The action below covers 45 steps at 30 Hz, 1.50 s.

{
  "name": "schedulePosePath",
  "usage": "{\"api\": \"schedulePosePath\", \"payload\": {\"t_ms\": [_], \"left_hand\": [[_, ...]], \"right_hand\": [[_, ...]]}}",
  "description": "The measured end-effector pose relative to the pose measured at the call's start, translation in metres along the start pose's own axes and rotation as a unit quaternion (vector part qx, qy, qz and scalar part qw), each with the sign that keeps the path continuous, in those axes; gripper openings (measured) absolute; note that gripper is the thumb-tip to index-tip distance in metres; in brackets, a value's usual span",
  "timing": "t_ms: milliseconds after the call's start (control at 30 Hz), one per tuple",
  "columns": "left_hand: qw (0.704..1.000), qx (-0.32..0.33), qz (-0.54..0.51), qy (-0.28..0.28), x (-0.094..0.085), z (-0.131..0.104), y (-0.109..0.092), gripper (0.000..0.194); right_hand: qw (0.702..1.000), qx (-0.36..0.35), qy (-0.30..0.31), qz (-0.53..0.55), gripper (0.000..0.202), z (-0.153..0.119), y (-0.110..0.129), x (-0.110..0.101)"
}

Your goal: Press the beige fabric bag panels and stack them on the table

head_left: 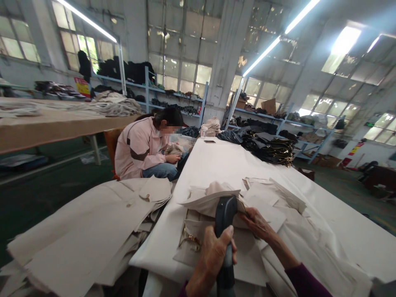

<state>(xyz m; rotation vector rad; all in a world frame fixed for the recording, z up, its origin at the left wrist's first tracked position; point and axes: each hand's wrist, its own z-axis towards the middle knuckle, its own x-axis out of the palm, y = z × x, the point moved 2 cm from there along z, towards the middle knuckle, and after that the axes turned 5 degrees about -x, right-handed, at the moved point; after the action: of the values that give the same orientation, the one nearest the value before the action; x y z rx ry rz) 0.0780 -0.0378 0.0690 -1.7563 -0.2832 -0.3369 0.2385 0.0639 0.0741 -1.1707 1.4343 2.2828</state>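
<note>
My left hand (215, 249) is wrapped around the thick handle of a black handheld power tool (225, 210). Its angled head meets the front edge of a raised beige fabric piece (210, 200); I cannot make out what kind of tool it is. On the right of that piece, my right hand (256, 222) pinches its edge, with the fingertips partly hidden. Below lie more flat beige panels (247, 253), and gold-coloured metal hardware (193, 239) shows on one of them, left of my left hand.
Beige panels (83, 231) are heaped at the left, and loose ones (300, 231) lie to the right on the white table (222, 159). A seated person (139, 144) in pink works beside the table's left edge. Black pieces (269, 144) are stacked farther back, near a phone (209, 141).
</note>
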Motion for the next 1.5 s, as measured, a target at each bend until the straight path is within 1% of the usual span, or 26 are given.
{"api": "schedulePosePath", "payload": {"t_ms": [133,267,367,500,600,767,900,1000,1067,1133,1233,1333,1433,1500], "left_hand": [[1.0,0.024,-0.008,0.008,-0.003,0.005,-0.009,0.043],[1.0,0.002,0.016,0.023,-0.001,0.005,-0.002,0.044],[0.999,0.002,0.018,0.032,0.0,0.007,-0.002,0.043],[0.999,0.034,0.036,0.008,-0.006,0.011,-0.012,0.046],[0.999,0.03,0.014,-0.008,-0.013,0.011,-0.015,0.046],[0.999,-0.017,-0.033,-0.038,-0.025,0.004,-0.004,0.046],[0.996,-0.037,-0.066,-0.044,-0.034,-0.005,0.008,0.045],[0.997,-0.046,-0.047,-0.035,-0.038,-0.014,0.016,0.048],[0.998,-0.05,-0.023,-0.022,-0.038,-0.02,0.022,0.051],[0.998,-0.058,-0.011,-0.025,-0.039,-0.026,0.026,0.051],[0.996,-0.07,-0.021,-0.048,-0.039,-0.032,0.03,0.047],[0.995,-0.077,-0.05,-0.05,-0.038,-0.036,0.03,0.047],[0.993,-0.08,-0.066,-0.063,-0.037,-0.043,0.028,0.048],[0.991,-0.077,-0.064,-0.083,-0.037,-0.048,0.026,0.047]], "right_hand": [[1.0,0.011,0.0,0.006,0.032,-0.001,0.001,0.001],[1.0,0.008,0.007,0.019,0.03,0.002,-0.003,0.0],[1.0,0.016,0.011,0.024,0.031,0.003,-0.006,-0.001],[0.998,0.042,0.017,0.037,0.033,0.003,-0.004,0.0],[0.996,0.065,0.02,0.05,0.036,0.006,-0.001,0.001],[0.991,0.103,0.014,0.085,0.039,0.013,-0.004,-0.003],[0.985,0.118,-0.013,0.124,0.042,0.014,-0.006,-0.006],[0.978,0.122,-0.059,0.159,0.041,0.015,-0.005,-0.01],[0.969,0.121,-0.105,0.189,0.038,0.018,-0.005,-0.017],[0.954,0.116,-0.162,0.222,0.037,0.023,-0.005,-0.029],[0.924,0.087,-0.269,0.258,0.039,0.034,-0.005,-0.053],[0.885,0.057,-0.375,0.269,0.038,0.04,0.001,-0.077],[0.854,0.042,-0.442,0.272,0.035,0.038,0.012,-0.091],[0.843,0.032,-0.465,0.27,0.035,0.033,0.019,-0.091]]}}
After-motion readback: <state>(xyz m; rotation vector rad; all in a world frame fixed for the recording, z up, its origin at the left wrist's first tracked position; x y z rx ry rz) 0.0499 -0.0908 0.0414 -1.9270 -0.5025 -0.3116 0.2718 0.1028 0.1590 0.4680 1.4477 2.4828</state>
